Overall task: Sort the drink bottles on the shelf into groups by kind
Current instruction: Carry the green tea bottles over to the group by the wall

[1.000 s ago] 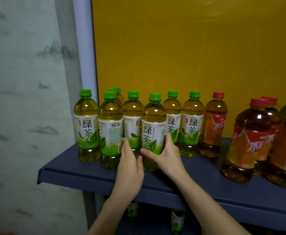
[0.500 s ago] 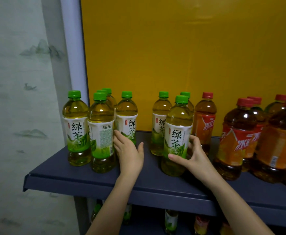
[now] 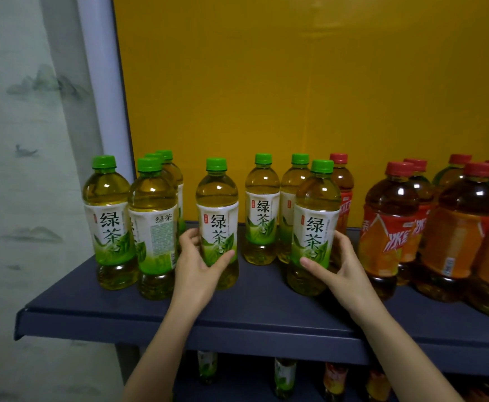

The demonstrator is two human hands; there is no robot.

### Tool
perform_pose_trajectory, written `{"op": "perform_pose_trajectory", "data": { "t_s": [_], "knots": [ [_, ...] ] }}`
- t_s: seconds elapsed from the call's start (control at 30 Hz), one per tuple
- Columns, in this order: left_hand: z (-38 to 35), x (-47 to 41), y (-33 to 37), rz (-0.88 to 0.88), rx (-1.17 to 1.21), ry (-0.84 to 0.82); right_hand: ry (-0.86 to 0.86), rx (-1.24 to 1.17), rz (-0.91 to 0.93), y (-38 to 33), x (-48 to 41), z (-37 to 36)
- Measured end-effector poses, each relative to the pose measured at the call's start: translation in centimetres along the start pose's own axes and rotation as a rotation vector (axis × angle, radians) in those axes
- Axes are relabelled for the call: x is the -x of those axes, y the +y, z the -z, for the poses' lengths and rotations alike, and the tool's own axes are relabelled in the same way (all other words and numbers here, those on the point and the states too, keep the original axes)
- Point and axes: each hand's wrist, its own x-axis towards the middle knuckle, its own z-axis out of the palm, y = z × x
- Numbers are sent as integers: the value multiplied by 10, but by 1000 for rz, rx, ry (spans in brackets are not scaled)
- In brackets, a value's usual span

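Gripping centre green-tea bottle [image 3: 217, 210]: left hand [image 3: 198, 271]; right hand [image 3: 340, 268] grips front green-tea bottle [image 3: 316, 216], half-hiding red-capped bottle [image 3: 343, 181] at its 1 o'clock.

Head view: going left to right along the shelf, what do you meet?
Green-tea cluster → left hand → left-held bottle → rear bottle → right-held bottle → right hand → red-capped bottles.

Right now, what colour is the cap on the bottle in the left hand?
Cap is green; head view.
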Motion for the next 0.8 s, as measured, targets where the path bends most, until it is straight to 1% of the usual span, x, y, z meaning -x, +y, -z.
{"op": "perform_pose_trajectory", "data": {
  "t_s": [0.1, 0.23, 0.47, 0.67, 0.8],
  "knots": [
    [6, 10, 4, 0, 114, -88, 4, 10, 3, 0, 0, 0],
    [-3, 14, 10, -35, 93, -122, 28, 26, 8, 0, 0, 0],
    [-35, 16, 24, -108, -34, -38, 83, 107, 49, 1, -1, -1],
    [-45, 14, 23, -118, -61, -14, 40, 123, 63, 0, -2, -4],
    [-47, 9, 18, -120, -73, -10, 41, 148, 67, 1, -4, -7]
  ]
}}
